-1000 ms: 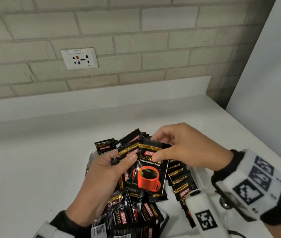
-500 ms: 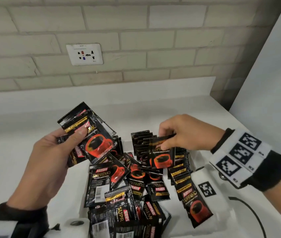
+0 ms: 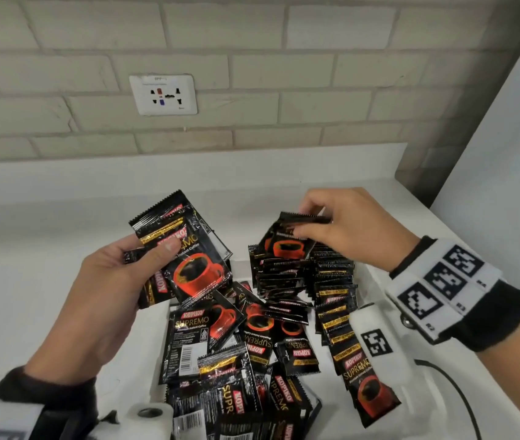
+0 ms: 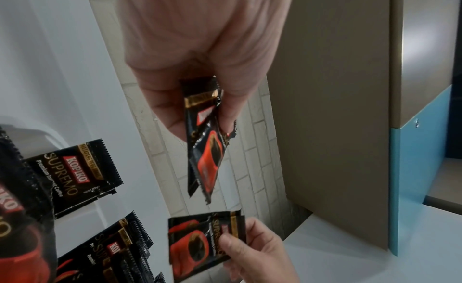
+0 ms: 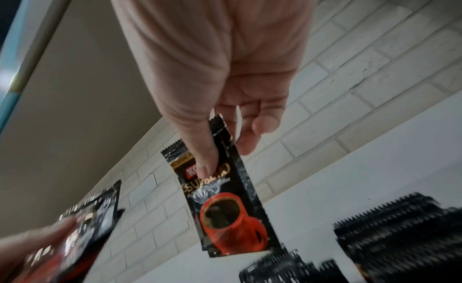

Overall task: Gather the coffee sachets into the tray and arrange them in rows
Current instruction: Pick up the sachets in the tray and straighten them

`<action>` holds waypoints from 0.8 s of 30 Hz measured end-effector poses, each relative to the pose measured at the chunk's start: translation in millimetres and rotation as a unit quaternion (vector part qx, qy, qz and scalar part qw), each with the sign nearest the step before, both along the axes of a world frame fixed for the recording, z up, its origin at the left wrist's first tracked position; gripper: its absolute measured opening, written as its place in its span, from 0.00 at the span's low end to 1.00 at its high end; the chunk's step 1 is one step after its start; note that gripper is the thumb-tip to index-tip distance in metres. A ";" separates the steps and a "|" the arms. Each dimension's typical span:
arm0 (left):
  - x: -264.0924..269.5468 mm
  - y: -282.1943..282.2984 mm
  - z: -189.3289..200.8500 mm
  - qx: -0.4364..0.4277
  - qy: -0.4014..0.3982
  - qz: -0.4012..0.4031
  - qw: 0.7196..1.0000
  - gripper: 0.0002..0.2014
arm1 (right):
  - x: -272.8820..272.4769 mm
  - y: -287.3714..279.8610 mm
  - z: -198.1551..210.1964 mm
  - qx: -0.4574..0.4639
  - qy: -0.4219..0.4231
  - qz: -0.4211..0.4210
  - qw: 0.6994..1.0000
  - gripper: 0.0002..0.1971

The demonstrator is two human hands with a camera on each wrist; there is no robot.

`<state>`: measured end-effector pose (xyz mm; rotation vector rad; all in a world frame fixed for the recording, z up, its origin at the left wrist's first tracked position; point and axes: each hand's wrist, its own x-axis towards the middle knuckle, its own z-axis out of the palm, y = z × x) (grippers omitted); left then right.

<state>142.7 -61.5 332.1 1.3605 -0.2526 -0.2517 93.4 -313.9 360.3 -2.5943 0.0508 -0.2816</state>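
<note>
The left hand [image 3: 109, 281] grips a fanned stack of sachets [image 3: 185, 252] as stock, while the right hand [image 3: 344, 230] pinches one sachet [image 3: 287, 246] by its top edge above the rows [image 3: 287, 281] in the tray [image 3: 376, 274], likely to slot it upright.

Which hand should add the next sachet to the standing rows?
Right. The right hand already pinches one sachet directly above the standing rows. The left hand grips a fanned stack off to the side.
</note>
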 end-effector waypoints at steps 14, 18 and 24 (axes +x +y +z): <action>-25.7 -36.3 7.8 0.360 -0.071 -0.307 0.878 0.04 | 62.4 -6.7 -12.0 -0.071 0.094 0.027 0.993 0.08; -38.2 -67.6 -0.9 0.459 -0.156 -0.384 0.786 0.08 | 60.7 -10.8 -9.6 -0.055 0.136 0.045 0.988 0.08; -37.5 -91.4 -6.3 0.522 -0.227 -0.413 0.711 0.07 | 65.1 -12.8 -21.4 -0.082 0.184 0.061 0.978 0.10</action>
